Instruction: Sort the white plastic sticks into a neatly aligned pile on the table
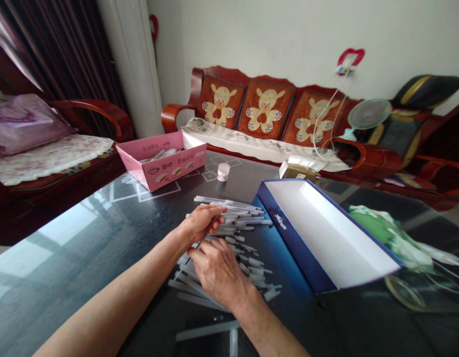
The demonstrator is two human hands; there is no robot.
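Many whitish translucent tubes lie in a loose pile on the dark glossy table. Over the pile's left side, my left hand is closed, thumb and fingers pinched on something too small to make out. Just below and touching close by, my right hand is closed with bent fingers, back of the hand up; what it grips is hidden. A thin dark stick-like piece shows near my right fingertips. More tubes lie crossed near the table's front edge.
A pink box holding similar tubes stands at the back left. Right of it is a small white jar. An open blue box, white inside, lies right of the pile. A green-and-white bag sits farther right, a sofa behind.
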